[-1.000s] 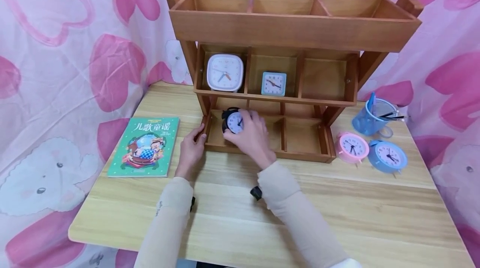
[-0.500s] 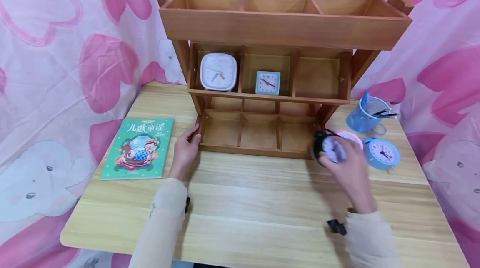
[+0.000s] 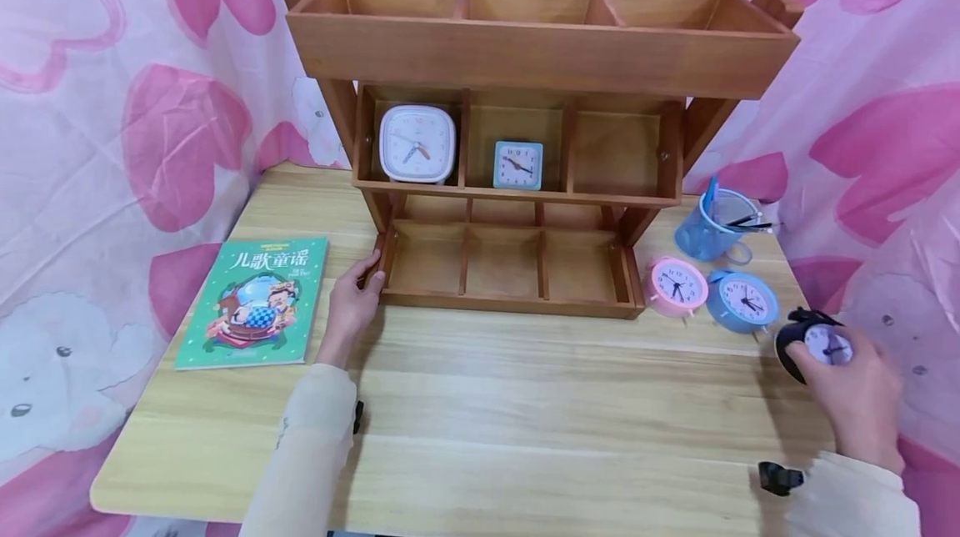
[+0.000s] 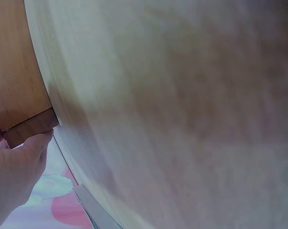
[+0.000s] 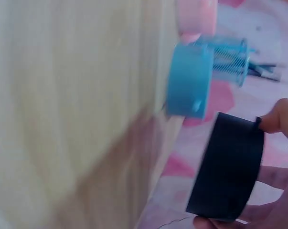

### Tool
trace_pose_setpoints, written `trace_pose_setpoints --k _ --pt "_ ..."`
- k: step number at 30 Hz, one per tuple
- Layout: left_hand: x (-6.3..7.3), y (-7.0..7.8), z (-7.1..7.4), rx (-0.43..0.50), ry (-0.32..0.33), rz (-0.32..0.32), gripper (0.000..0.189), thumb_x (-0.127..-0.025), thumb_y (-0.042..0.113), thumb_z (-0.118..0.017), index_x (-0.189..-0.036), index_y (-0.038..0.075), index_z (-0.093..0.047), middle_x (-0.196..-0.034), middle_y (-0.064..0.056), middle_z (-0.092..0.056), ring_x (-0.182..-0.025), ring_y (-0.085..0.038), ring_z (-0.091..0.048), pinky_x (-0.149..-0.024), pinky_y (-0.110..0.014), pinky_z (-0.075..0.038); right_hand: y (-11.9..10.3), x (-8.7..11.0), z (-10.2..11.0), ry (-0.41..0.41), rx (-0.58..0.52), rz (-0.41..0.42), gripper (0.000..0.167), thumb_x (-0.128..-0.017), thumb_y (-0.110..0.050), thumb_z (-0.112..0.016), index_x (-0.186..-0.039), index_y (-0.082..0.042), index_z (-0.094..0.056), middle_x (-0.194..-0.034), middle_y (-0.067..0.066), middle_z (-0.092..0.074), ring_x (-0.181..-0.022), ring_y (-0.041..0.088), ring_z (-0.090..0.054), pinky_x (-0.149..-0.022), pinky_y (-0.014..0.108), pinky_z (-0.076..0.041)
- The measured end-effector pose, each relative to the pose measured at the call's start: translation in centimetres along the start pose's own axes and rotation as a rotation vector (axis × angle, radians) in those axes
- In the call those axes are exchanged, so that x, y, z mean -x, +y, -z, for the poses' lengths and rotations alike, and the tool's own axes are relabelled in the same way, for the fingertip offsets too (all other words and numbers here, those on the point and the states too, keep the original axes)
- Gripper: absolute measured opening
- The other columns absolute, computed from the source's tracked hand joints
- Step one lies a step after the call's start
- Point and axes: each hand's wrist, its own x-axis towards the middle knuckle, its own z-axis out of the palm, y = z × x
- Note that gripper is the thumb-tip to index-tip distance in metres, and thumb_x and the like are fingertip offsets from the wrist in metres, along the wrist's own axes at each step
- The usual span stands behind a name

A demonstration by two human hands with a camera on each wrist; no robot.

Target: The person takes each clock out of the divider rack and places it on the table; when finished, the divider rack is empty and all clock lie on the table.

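Observation:
In the head view my right hand (image 3: 862,391) grips a black alarm clock (image 3: 828,345) at the table's right edge, its white dial facing up toward me. From the right wrist, the black alarm clock (image 5: 227,167) shows its dark side, with finger and thumb at its rim, apart from the blue clock. My left hand (image 3: 352,303) holds the lower left end of the wooden shelf (image 3: 510,302). Up close in the left wrist view, thumb and fingers of that hand (image 4: 19,174) pinch the shelf's corner (image 4: 31,126).
A white clock (image 3: 417,143) and a small teal-framed clock (image 3: 517,166) stand in the middle tier. Right of the shelf are a pink clock (image 3: 677,287), a blue clock (image 3: 742,301) and a blue mesh pen cup (image 3: 708,228). A green book (image 3: 255,303) lies at left.
The right hand has carried the black alarm clock out of the shelf's bottom left compartment, past the pink and blue clocks, to the far right. The left hand keeps its hold on the shelf.

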Motion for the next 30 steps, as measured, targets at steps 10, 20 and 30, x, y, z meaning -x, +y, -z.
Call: trace_pose_setpoints --k 10,20,30 --pt "-0.2 -0.2 0.0 -0.009 0.015 -0.028 0.044 -0.105 0.018 -0.050 -0.149 0.022 -0.047 -0.155 -0.011 -0.041 -0.143 -0.028 -0.037 -0.116 -0.044 -0.034 1.8 -1.4 -1.0 -0.279 0.080 -0.044 0.082 -0.094 -0.051 -0.058 -0.141 0.012 -0.035 -0.127 0.047 -0.038 -0.113 0.062 -0.033 -0.088 0.072 -0.035" --pt "-0.2 -0.3 0.0 0.008 0.013 -0.047 0.044 -0.104 0.018 -0.051 -0.148 0.021 -0.048 -0.154 -0.010 -0.043 -0.139 -0.027 -0.042 -0.114 -0.042 -0.038 -4.8 -0.6 -0.8 -0.105 0.033 0.134 0.073 -0.095 -0.039 -0.059 -0.140 0.015 -0.039 -0.138 0.044 -0.034 -0.126 0.059 -0.031 -0.103 0.071 -0.026" --pt "-0.1 -0.1 0.2 -0.038 -0.017 0.000 0.045 -0.105 0.024 -0.049 -0.150 0.025 -0.045 -0.157 -0.009 -0.039 -0.144 -0.028 -0.036 -0.117 -0.045 -0.033 -22.2 0.8 -1.4 0.163 -0.365 0.728 0.041 -0.088 -0.019 -0.071 -0.126 -0.002 -0.065 -0.132 0.019 -0.061 -0.125 0.037 -0.051 -0.105 0.058 -0.041"
